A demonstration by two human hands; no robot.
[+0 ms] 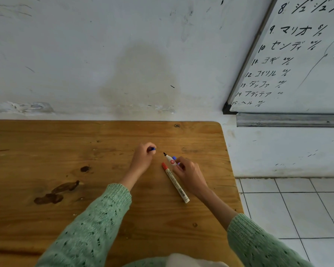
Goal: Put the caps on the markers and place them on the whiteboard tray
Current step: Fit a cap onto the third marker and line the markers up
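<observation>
My left hand (143, 158) is closed around a small blue cap (153, 149), whose tip peeks out between the fingers. My right hand (187, 173) grips an uncapped white marker (170, 159) with a dark tip that points up and left toward the cap. A small gap separates cap and tip. A capped marker with a red cap (175, 182) lies on the wooden table (85, 151) just below, beside my right hand. The metal whiteboard tray (289, 120) runs along the wall at the upper right, beyond the table's right edge.
The whiteboard (301, 64) with black handwriting hangs above the tray. White wall stands behind the table. White floor tiles (297, 209) lie to the right of the table's edge. Dark stains mark the wood at the left.
</observation>
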